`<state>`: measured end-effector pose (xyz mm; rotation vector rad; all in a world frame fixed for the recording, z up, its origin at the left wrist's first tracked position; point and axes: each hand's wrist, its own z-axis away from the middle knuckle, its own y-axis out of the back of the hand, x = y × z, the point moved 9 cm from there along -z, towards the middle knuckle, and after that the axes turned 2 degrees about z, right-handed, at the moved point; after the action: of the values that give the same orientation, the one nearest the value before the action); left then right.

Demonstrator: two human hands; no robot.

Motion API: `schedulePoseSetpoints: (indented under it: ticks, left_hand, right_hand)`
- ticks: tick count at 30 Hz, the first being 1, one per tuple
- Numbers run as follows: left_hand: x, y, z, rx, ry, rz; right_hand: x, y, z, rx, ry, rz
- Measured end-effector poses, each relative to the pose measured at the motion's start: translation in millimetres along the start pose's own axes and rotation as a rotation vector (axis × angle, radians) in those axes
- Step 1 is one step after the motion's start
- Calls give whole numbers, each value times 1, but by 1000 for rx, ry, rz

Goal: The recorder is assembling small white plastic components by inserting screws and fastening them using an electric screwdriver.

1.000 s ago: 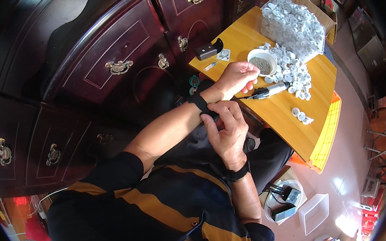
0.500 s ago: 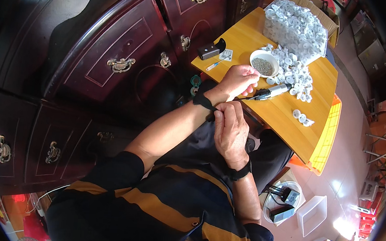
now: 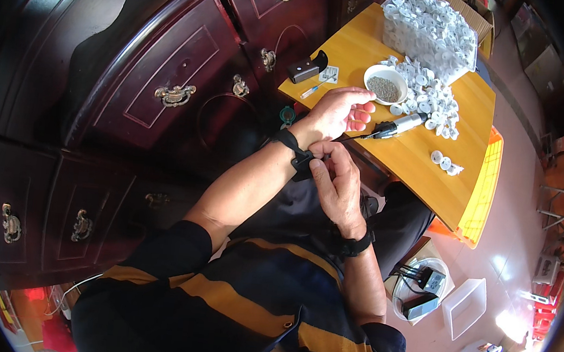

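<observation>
My left hand [image 3: 341, 112] reaches over the near edge of the wooden table, palm turned partly up. Its fingers are loosely bent and hold nothing. Around my left wrist is a black wristband [image 3: 288, 138] with a small dark block on its underside. My right hand [image 3: 340, 188] pinches the band at that block with thumb and fingers; the fingertips partly cover it. Another black wristband [image 3: 356, 245] circles my right wrist. Just beyond my left hand lie a black-and-silver electric screwdriver [image 3: 399, 126] with a cord and a white bowl [image 3: 385, 84] of small grey metal pieces.
The wooden table [image 3: 455, 191] carries a clear bin [image 3: 428, 33] heaped with white plastic parts, a loose pile [image 3: 429, 98] of them, and a dark case [image 3: 303, 69]. Dark red drawers [image 3: 162, 92] stand at left. A tub [image 3: 430, 286] with black adapters sits at lower right.
My left forearm has rolled, so the palm and the wristband's dark block show more. My left fingers have loosened. My right hand stays at the band, shifted slightly.
</observation>
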<state>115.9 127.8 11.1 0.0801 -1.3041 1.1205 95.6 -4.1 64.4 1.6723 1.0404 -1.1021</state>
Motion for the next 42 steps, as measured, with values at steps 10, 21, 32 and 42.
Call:
schedulePoseSetpoints:
  ticks: [10,21,32,42]
  left_hand:
    - [0,13,-5,68,-16,56]
    - [-6,21,-12,40,56,279]
    - [-18,37,-18,76,105,500]
    - [3,33,-3,74,-142,-157]
  right_hand:
    - [28,-2,-8,-134,-4,-217]
    - [4,6,-5,-3,111,-96]
    - [13,8,-15,-89,162,110]
    - [39,2,-23,-278,-17,-133]
